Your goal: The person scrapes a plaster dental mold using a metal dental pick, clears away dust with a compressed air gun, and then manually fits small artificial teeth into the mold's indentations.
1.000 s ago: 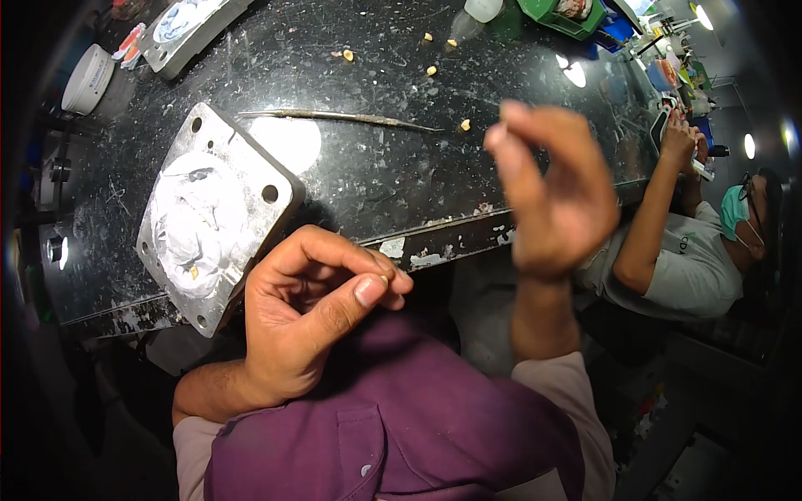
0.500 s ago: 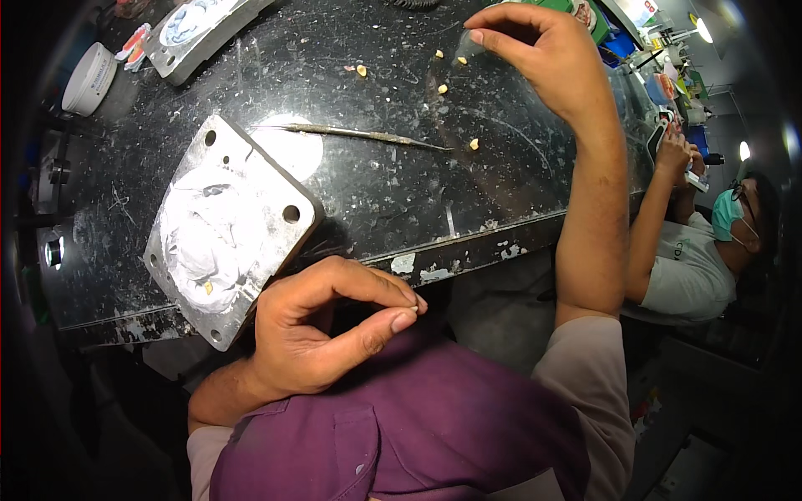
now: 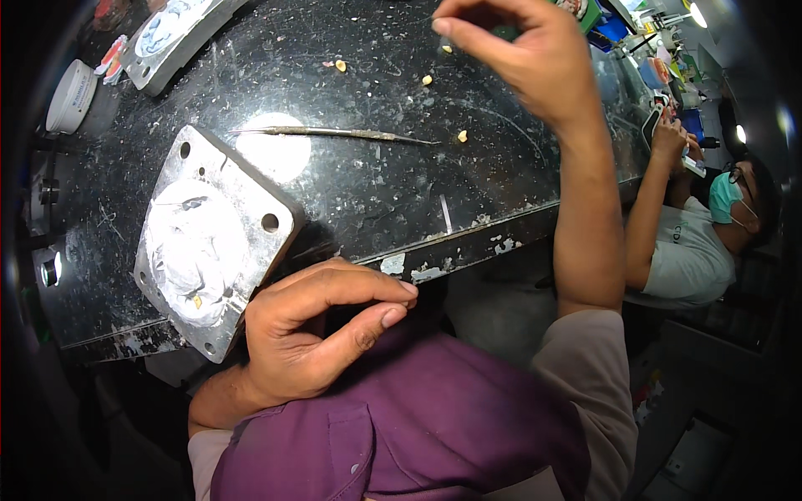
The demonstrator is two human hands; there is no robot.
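Observation:
My left hand (image 3: 326, 330) rests by the table's front edge, thumb and forefinger curled nearly together; anything between the tips is too small to make out. Beside it a metal flask half (image 3: 284, 196) with corner holes holds white plaster (image 3: 196, 242), and a small yellow piece (image 3: 197, 302) sits in the plaster. My right hand (image 3: 530, 63) reaches over the table's far part, thumb and forefinger drawn close; what they hold, if anything, is hidden. Near it lie small yellowish tooth-shaped pieces (image 3: 427, 80), one (image 3: 463, 136) closer to me. A thin metal carving tool (image 3: 359, 134) lies across the middle.
Another flask half (image 3: 171, 37) stands at the far left, next to a pink-and-white dental model (image 3: 112, 58) and a white tub (image 3: 71, 98). To the right a person in a green mask (image 3: 725, 200) holds a device. Coloured bins (image 3: 611, 33) stand behind.
My right hand has moved left and away from me. One tooth-shaped piece near it no longer shows. The left hand has barely moved; the whole view has shifted slightly.

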